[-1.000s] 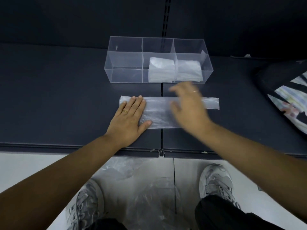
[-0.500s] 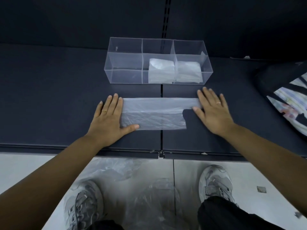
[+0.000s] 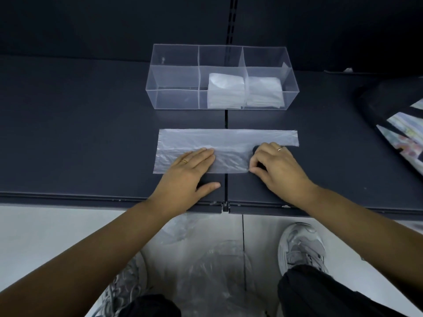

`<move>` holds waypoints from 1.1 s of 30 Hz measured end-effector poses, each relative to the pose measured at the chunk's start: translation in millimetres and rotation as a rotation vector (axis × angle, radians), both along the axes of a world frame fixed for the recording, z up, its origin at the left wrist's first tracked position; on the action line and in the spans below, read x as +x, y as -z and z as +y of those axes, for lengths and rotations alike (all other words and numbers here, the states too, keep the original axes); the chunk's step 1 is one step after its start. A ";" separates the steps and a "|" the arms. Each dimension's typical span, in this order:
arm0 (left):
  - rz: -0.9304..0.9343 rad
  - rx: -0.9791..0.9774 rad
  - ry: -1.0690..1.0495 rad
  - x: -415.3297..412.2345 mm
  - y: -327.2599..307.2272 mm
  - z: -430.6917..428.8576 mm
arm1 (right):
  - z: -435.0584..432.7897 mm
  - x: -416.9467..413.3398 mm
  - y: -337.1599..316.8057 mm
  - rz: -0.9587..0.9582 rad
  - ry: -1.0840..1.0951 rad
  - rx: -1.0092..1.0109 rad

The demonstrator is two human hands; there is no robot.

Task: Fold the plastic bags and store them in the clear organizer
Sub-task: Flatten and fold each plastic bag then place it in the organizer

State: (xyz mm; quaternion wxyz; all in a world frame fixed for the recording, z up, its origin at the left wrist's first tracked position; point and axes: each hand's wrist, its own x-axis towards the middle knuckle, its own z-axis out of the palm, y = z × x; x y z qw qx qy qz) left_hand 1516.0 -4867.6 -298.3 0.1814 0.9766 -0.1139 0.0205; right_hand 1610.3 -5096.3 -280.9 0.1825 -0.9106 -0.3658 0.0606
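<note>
Closest to the camera are the person's dark trouser legs and two grey trainers, the left shoe (image 3: 128,282) and the right shoe (image 3: 302,248), standing on a pale floor. Between them lies a heap of loose clear bags (image 3: 212,259). Above that runs the front edge of a dark shelf (image 3: 80,133), made of two panels that meet at a seam near the middle. The left hand (image 3: 190,170) lies flat on the shelf. Its fingers are straight and close together, pressing down the near half of the plastic bag (image 3: 229,138), while the thumb is spread aside on the bare shelf. The right hand (image 3: 277,168) is curled, and its thumb and forefinger pinch the bag's near edge just right of the seam. Each hand wears a ring. The bag is smoothed into a long flat strip across the seam, with a narrower part running out to the right past the right hand. Beyond it, a little apart, stands the clear organizer (image 3: 176,99), divided into three compartments in a row. A stack of folded bags (image 3: 225,90) sits in the middle compartment and a second folded stack (image 3: 264,90) in the right one. At the far right of the shelf lies a dark patterned bag (image 3: 398,124). Behind everything rises a dark back wall (image 3: 91,24).
</note>
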 end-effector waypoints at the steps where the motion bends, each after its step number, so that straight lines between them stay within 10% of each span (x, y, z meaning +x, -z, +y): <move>1: -0.047 0.012 -0.020 1.3 -0.5 -1.0 | 0.5 0.1 -3.7 0.049 0.000 0.013; 5: -0.258 0.012 -0.048 5.6 -1.7 -4.2 | -11.8 2.2 -23.6 0.260 0.095 0.098; 15: -0.133 0.027 -0.052 -18.9 -21.6 -25.9 | 9.5 -30.8 -12.8 -0.065 -0.162 -0.099; 26: 0.284 -0.793 -0.798 -17.3 -24.6 58.4 | -0.5 25.4 -7.9 0.579 0.444 0.396; 30: -0.088 -0.335 -0.783 -20.8 -29.0 45.4 | 4.9 31.2 -3.3 0.539 0.508 0.351; 33: -0.278 -0.142 -0.368 -23.5 -28.8 6.9 | 8.0 32.3 -3.1 0.514 0.538 0.328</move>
